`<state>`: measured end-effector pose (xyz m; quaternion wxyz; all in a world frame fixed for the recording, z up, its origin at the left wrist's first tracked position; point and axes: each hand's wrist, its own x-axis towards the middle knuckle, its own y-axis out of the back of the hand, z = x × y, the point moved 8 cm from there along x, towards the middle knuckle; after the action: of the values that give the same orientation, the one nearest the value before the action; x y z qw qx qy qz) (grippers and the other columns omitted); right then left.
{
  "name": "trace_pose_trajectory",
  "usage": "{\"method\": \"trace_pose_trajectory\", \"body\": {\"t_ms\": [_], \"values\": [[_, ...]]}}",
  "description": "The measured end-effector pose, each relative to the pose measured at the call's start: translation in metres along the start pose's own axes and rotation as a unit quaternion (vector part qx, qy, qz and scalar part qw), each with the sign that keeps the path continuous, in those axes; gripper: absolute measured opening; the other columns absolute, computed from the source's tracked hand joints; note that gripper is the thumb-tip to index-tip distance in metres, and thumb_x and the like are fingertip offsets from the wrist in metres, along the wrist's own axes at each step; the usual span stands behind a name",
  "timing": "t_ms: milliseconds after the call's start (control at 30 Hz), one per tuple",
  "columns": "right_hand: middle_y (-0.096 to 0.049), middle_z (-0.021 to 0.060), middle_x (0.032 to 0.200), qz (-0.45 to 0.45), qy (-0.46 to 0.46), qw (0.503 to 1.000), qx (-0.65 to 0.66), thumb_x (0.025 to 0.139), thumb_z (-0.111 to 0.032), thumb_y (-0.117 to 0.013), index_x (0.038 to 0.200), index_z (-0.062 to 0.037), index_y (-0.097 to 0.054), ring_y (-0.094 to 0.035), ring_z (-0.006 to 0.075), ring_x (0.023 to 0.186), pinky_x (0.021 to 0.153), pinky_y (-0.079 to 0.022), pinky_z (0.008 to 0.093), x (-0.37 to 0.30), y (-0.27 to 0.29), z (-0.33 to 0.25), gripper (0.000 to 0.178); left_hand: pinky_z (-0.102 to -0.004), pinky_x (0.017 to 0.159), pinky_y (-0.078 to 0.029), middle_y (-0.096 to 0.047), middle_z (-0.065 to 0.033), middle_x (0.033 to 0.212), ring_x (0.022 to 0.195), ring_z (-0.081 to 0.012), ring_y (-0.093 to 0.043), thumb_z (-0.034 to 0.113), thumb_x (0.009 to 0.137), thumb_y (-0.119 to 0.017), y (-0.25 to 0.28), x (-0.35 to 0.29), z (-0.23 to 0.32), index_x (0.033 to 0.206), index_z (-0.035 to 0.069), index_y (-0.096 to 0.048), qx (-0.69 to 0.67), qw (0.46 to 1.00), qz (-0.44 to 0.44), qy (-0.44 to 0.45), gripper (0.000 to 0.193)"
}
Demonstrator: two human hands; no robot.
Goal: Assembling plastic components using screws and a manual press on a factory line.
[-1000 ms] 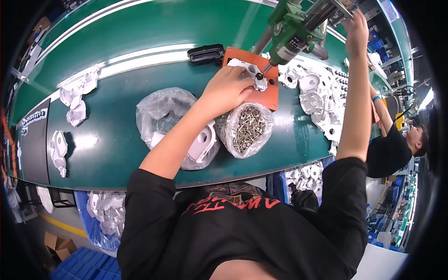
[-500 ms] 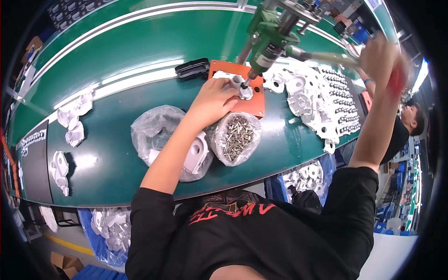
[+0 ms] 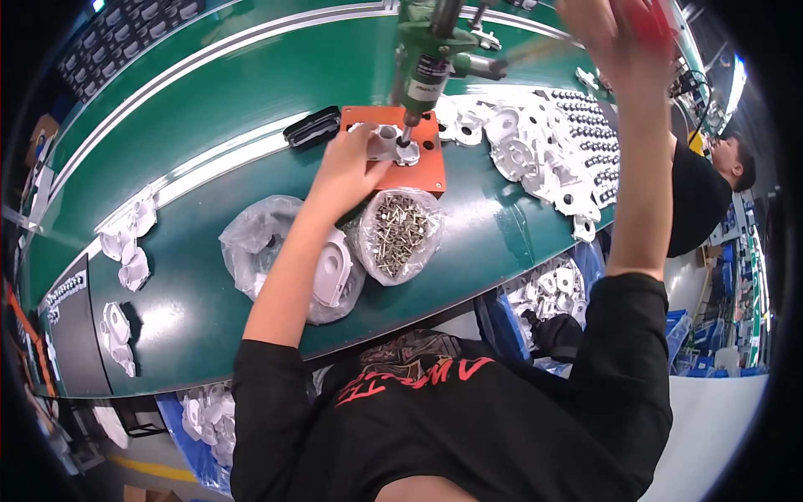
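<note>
My left hand point(image 3: 341, 171) holds a light grey plastic part point(image 3: 383, 144) with fingers and thumb, keeping it on the orange base plate point(image 3: 422, 171) of a green hand press point(image 3: 425, 71). The tip of the press's ram point(image 3: 408, 132) stands over the part's round end, at or very near it. My right hand point(image 3: 615, 38) is raised at the far right, wrapped round the end of the press lever point(image 3: 539, 52) and smeared by motion. Something red point(image 3: 648, 23) shows beside that hand, too blurred to name. A clear bag of metal pins or screws point(image 3: 400, 236) stands near the plate.
Another clear bag point(image 3: 251, 243) with grey parts lies beside my left forearm. Many grey housings point(image 3: 523, 146) and rows of small dark-topped pieces point(image 3: 590, 125) cover the bench's right. A black case point(image 3: 312, 127) sits behind. Blue-lined bins point(image 3: 544, 305) stand below the edge. A co-worker point(image 3: 711, 184) is at right.
My right hand and the lever have swung upward and away from me. My left hand stays on the part at the press. The whole view has shifted slightly.
</note>
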<state>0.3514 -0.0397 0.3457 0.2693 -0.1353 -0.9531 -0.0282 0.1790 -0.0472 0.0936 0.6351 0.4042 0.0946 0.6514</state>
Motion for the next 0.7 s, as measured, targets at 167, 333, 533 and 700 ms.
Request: {"method": "trace_pose_trajectory", "body": {"t_ms": [167, 333, 533, 700], "values": [[-0.063, 0.007, 0.08, 0.224, -0.068, 0.971, 0.045, 0.086, -0.048, -0.052, 0.104, -0.0073, -0.056, -0.059, 0.0181, 0.073, 0.066, -0.048, 0.0296, -0.003, 0.146, 0.089, 0.045, -0.0397, 0.092, -0.037, -0.057, -0.0099, 0.112, 0.109, -0.0296, -0.051, 0.029, 0.076, -0.067, -0.009, 0.023, -0.037, 0.107, 0.008, -0.059, 0.154, 0.988, -0.024, -0.009, 0.038], [-0.06, 0.0064, 0.113, 0.378, -0.179, 0.894, -0.159, 0.092, -0.032, -0.045, 0.12, -0.0046, -0.054, -0.056, 0.0155, 0.102, 0.083, -0.043, 0.0293, -0.093, 0.125, 0.124, 0.04, -0.0417, 0.1, -0.026, -0.058, -0.0052, 0.111, 0.111, -0.0253, -0.051, 0.028, 0.07, -0.072, -0.006, 0.032, -0.029, 0.12, 0.021, -0.055, 0.091, 0.99, -0.105, 0.024, 0.052], [-0.057, 0.0105, 0.114, 0.396, -0.31, 0.691, -0.519, 0.083, -0.02, -0.058, 0.11, -0.0022, -0.058, -0.054, 0.0219, 0.105, 0.091, -0.041, 0.0329, -0.254, 0.098, 0.058, 0.033, -0.0362, 0.08, -0.041, -0.058, -0.0112, 0.087, 0.085, -0.0259, -0.057, 0.024, 0.073, -0.069, 0.021, 0.046, -0.008, 0.092, 0.007, -0.061, 0.229, 0.967, -0.098, 0.05, 0.027], [-0.043, 0.0232, 0.13, 0.354, -0.451, 0.406, -0.712, 0.069, -0.031, -0.071, 0.123, -0.0081, -0.051, -0.041, 0.0378, 0.121, 0.099, -0.035, 0.0443, -0.356, 0.093, 0.084, 0.062, -0.0388, 0.071, -0.045, -0.059, -0.0158, 0.083, 0.078, -0.0326, -0.057, 0.027, 0.079, -0.064, 0.088, 0.051, -0.076, 0.091, 0.004, -0.06, 0.153, 0.981, 0.112, 0.044, 0.027]]}}
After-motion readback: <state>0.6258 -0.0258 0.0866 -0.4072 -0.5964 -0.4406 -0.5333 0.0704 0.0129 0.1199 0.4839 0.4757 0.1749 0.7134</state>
